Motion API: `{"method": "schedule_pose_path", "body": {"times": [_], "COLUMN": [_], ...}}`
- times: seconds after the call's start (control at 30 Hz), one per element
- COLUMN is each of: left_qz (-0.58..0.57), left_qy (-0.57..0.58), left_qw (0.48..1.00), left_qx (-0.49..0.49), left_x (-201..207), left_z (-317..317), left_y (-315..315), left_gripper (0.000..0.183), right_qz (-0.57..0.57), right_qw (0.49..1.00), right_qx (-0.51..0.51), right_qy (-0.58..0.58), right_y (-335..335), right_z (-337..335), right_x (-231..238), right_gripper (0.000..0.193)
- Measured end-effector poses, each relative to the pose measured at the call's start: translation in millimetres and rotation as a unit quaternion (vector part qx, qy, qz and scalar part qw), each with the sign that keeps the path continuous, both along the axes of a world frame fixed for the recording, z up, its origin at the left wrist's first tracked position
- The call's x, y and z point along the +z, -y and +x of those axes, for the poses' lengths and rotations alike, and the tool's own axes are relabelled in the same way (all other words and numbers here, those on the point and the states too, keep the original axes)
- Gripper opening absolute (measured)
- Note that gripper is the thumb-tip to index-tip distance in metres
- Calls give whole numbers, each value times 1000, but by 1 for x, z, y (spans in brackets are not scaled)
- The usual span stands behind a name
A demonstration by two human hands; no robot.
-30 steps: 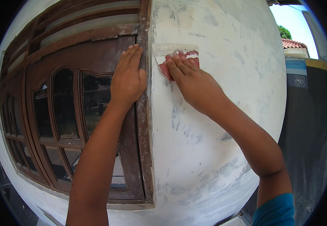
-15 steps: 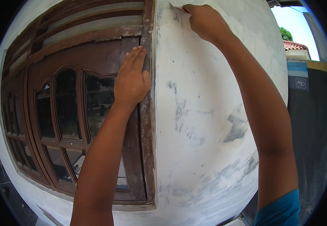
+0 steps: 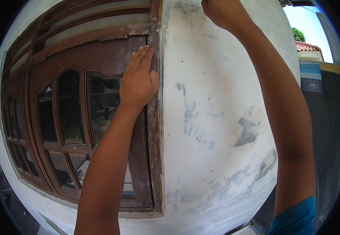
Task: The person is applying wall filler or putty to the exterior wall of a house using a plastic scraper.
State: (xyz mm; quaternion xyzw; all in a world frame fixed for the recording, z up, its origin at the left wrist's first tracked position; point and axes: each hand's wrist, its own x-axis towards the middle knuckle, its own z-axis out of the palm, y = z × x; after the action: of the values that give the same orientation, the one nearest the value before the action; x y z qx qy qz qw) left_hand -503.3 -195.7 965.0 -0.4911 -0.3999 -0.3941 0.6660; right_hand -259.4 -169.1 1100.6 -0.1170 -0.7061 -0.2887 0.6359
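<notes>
Higher on the wall (image 3: 224, 86) than half a second ago, the right hand (image 3: 226, 15) is cut off by the upper edge; whether its fingers are clamped or apart I cannot tell, and the red scraper is out of view. The left hand (image 3: 138, 86) lies flat, fingers nearly together, at the frame (image 3: 154, 129). The scraper is probably light and springy, best gripped along its back edge.

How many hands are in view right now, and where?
2. The left hand lies on the right side of the brown wooden window; the right hand is at the picture's top edge, before the whitish wall, partly cut off. No others show.
</notes>
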Motion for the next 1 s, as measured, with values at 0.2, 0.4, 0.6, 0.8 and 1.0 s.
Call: {"method": "schedule_pose_path", "body": {"times": [0.2, 0.4, 0.6, 0.8, 1.0], "left_qz": [-4, 4, 1, -4, 3], "left_qy": [4, 21, 7, 12, 8], "left_qw": [1000, 1000, 1000, 1000, 1000], "left_qx": [-11, -15, -5, -14, -3], "left_x": [1, -5, 1, 0, -3], "left_z": [3, -5, 1, 3, -4], "left_y": [-1, 3, 0, 2, 1], "left_gripper": [49, 50, 47, 48, 47], "right_qz": [178, 119, 201, 78, 76], "right_qw": [983, 981, 943, 995, 982], "right_qx": [-20, -1, 220, -26, 29], "right_qy": [40, 156, 150, 51, 169], "right_y": [-62, -36, -39, -52, -42], "right_z": [-43, -2, 27, -27, -5], "right_x": [-34, -115, -23, -26, -137], "right_gripper": [26, 28, 42, 41, 27]}}
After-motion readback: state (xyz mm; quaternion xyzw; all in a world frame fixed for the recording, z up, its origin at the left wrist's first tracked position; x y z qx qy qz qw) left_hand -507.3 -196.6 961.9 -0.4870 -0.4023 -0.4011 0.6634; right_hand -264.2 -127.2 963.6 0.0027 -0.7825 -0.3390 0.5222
